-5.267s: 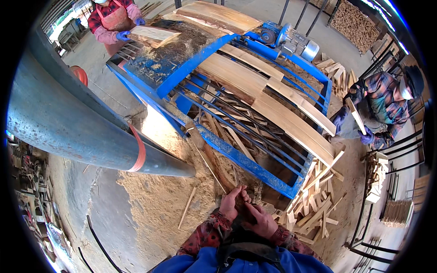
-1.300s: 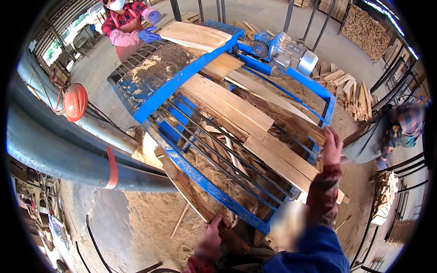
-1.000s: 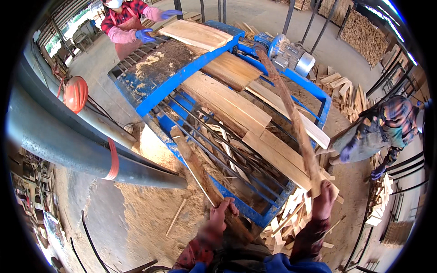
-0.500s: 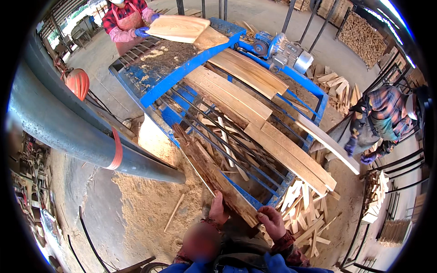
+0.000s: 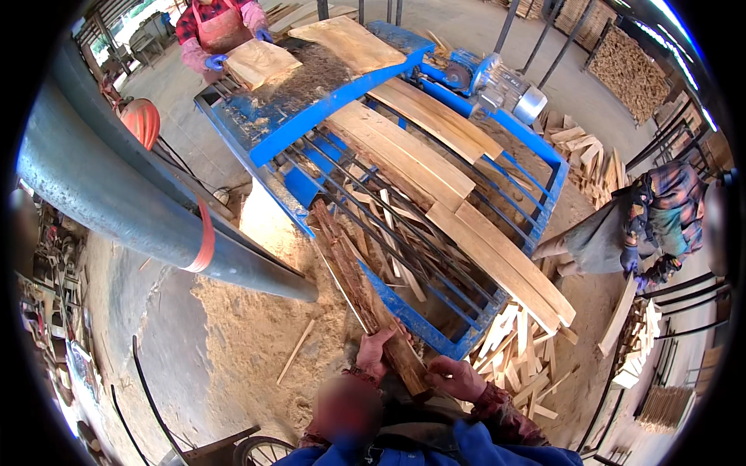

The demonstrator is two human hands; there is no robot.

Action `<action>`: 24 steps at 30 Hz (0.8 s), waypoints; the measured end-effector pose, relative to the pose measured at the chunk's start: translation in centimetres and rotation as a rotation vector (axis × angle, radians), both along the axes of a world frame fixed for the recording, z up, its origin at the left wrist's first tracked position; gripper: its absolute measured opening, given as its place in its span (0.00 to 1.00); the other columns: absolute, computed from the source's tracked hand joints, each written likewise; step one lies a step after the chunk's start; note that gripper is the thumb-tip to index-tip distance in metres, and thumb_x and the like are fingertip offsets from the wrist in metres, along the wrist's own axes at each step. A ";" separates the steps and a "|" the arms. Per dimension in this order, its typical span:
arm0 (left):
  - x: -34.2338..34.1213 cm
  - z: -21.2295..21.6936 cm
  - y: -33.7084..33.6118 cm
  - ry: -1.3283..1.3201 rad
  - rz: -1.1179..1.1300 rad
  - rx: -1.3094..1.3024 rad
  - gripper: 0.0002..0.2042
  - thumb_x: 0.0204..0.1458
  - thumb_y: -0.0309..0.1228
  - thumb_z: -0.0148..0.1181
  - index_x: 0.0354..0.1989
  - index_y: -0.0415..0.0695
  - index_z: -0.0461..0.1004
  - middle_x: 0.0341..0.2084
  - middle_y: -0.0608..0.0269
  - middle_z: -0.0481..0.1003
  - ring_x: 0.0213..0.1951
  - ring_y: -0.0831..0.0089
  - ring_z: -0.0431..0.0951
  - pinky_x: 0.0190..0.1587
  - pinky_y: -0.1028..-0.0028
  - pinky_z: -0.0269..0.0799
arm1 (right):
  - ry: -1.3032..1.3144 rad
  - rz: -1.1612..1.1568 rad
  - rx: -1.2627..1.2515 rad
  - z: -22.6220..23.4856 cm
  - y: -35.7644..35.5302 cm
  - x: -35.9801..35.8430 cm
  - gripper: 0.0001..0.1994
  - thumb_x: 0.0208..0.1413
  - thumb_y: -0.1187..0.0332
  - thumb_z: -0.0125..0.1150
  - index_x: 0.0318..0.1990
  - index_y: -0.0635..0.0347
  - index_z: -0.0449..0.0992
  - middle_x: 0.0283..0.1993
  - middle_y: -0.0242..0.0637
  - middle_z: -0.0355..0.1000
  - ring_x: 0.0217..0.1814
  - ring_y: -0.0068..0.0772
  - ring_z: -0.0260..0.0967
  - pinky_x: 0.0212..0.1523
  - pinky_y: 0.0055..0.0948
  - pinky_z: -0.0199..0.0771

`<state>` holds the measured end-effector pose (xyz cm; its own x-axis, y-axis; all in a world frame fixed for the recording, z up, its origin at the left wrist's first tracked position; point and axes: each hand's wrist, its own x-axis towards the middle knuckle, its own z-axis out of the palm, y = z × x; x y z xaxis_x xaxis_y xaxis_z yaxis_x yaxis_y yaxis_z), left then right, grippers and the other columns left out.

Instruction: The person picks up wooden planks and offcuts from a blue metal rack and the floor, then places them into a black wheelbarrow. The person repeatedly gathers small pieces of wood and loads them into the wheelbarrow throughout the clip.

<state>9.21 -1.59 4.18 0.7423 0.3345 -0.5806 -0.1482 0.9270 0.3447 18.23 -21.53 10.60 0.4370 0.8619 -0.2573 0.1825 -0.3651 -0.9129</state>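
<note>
- The left hand [image 5: 374, 351] and right hand [image 5: 454, 377] are both clamped on the near end of a rough bark-edged slab [image 5: 364, 291]; half a second ago the right hand was lower and apart from the wood, now it grips just beside the left.
- The slab lies along the near left edge of the blue roller frame [image 5: 435, 334], its far end pointing up the frame's rail, much as before.
- Scrap offcuts [image 5: 517, 349] are heaped just right of the frame's near corner.
- Pale planks [image 5: 435, 186] lie across the frame's bars.
- A person in a plaid shirt [image 5: 660, 225] stands right of the frame.
- Beyond the frame's far end, a person in a red apron [image 5: 221, 23] holds a board [image 5: 260, 62] flat; it sat further right earlier.
</note>
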 end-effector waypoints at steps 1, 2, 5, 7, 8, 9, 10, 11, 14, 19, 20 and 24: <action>0.1 0.2 0.1 0.001 -0.015 0.026 0.08 0.55 0.27 0.61 0.39 0.37 0.74 0.27 0.57 0.76 0.30 0.63 0.80 0.36 0.62 0.77 | 0.005 -0.002 -0.012 0.1 0.2 0.1 0.11 0.54 0.66 0.66 0.42 0.58 0.74 0.34 0.40 0.76 0.33 0.32 0.76 0.34 0.30 0.76; 0.2 0.4 0.2 0.001 -0.030 0.051 0.08 0.55 0.28 0.61 0.38 0.37 0.74 0.25 0.57 0.76 0.29 0.63 0.79 0.35 0.63 0.77 | -0.155 0.027 0.026 0.0 0.4 0.2 0.12 0.53 0.65 0.67 0.42 0.57 0.74 0.35 0.40 0.76 0.33 0.34 0.76 0.34 0.31 0.76; 0.5 1.4 0.1 0.088 -0.015 0.115 0.08 0.55 0.29 0.61 0.35 0.36 0.75 0.22 0.58 0.76 0.27 0.64 0.79 0.32 0.65 0.76 | -0.437 0.045 0.070 0.1 0.9 0.7 0.15 0.51 0.63 0.68 0.44 0.58 0.77 0.41 0.43 0.73 0.36 0.40 0.76 0.35 0.35 0.77; 0.6 0.9 0.1 0.113 -0.026 0.117 0.08 0.56 0.30 0.60 0.35 0.37 0.75 0.23 0.59 0.76 0.28 0.65 0.79 0.33 0.65 0.76 | -0.277 0.044 -0.028 0.1 1.2 0.6 0.18 0.50 0.63 0.68 0.47 0.59 0.76 0.42 0.46 0.73 0.37 0.42 0.76 0.37 0.35 0.77; 0.5 -0.6 0.2 0.096 -0.050 0.103 0.08 0.57 0.31 0.60 0.36 0.38 0.75 0.25 0.59 0.76 0.30 0.65 0.79 0.35 0.65 0.76 | -0.198 0.045 -0.079 0.0 1.3 0.4 0.19 0.50 0.63 0.68 0.48 0.60 0.76 0.42 0.47 0.72 0.38 0.43 0.75 0.37 0.35 0.77; 0.7 -0.8 0.3 0.079 -0.077 0.089 0.09 0.57 0.32 0.59 0.37 0.39 0.74 0.27 0.60 0.76 0.31 0.65 0.78 0.37 0.65 0.76 | -0.214 0.095 -0.095 -0.5 1.6 0.3 0.27 0.49 0.59 0.70 0.54 0.61 0.72 0.46 0.49 0.72 0.41 0.47 0.75 0.40 0.37 0.77; 0.8 -0.8 0.1 0.078 -0.059 0.086 0.08 0.57 0.32 0.60 0.37 0.38 0.74 0.27 0.60 0.76 0.31 0.65 0.78 0.36 0.65 0.76 | -0.215 0.097 -0.120 -0.7 1.9 0.0 0.28 0.48 0.59 0.70 0.55 0.62 0.70 0.46 0.49 0.72 0.43 0.48 0.75 0.42 0.37 0.76; 1.0 -0.9 -0.2 0.077 -0.040 0.084 0.08 0.57 0.32 0.60 0.36 0.38 0.75 0.27 0.60 0.76 0.31 0.65 0.79 0.36 0.65 0.76 | -0.217 0.099 -0.145 -0.9 2.4 -0.5 0.30 0.47 0.59 0.71 0.56 0.62 0.69 0.46 0.49 0.72 0.45 0.48 0.74 0.44 0.37 0.76; 1.3 0.1 -0.2 0.096 -0.017 0.059 0.08 0.56 0.30 0.61 0.35 0.38 0.75 0.27 0.60 0.77 0.31 0.66 0.79 0.36 0.66 0.76 | -0.137 0.111 -0.149 -2.0 3.1 -0.7 0.41 0.45 0.55 0.72 0.64 0.65 0.59 0.55 0.53 0.70 0.55 0.52 0.71 0.53 0.39 0.72; 0.8 -0.6 -0.2 0.123 0.005 0.061 0.08 0.55 0.30 0.62 0.35 0.38 0.75 0.28 0.59 0.77 0.31 0.66 0.79 0.36 0.66 0.76 | -0.028 0.070 -0.149 -1.4 4.5 -1.7 0.47 0.45 0.54 0.72 0.68 0.67 0.51 0.60 0.60 0.66 0.62 0.53 0.67 0.59 0.38 0.68; 0.6 -0.8 -0.2 0.127 0.005 0.074 0.08 0.55 0.30 0.62 0.35 0.38 0.75 0.28 0.59 0.77 0.31 0.66 0.79 0.36 0.66 0.76 | -0.019 0.075 -0.170 -1.6 4.6 -1.8 0.48 0.45 0.54 0.72 0.68 0.67 0.51 0.60 0.60 0.66 0.62 0.53 0.67 0.60 0.39 0.67; 0.6 -0.8 -0.2 0.123 -0.011 0.110 0.08 0.55 0.30 0.62 0.35 0.37 0.75 0.28 0.59 0.77 0.31 0.65 0.79 0.36 0.66 0.76 | -0.028 0.078 -0.218 -2.0 4.5 -1.9 0.47 0.45 0.54 0.71 0.68 0.68 0.51 0.57 0.61 0.67 0.60 0.53 0.68 0.59 0.39 0.68</action>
<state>9.85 -1.79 3.38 0.6716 0.3933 -0.6279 -0.0883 0.8839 0.4592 16.36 -17.04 8.65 0.3806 0.8190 -0.4294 0.2422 -0.5365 -0.8084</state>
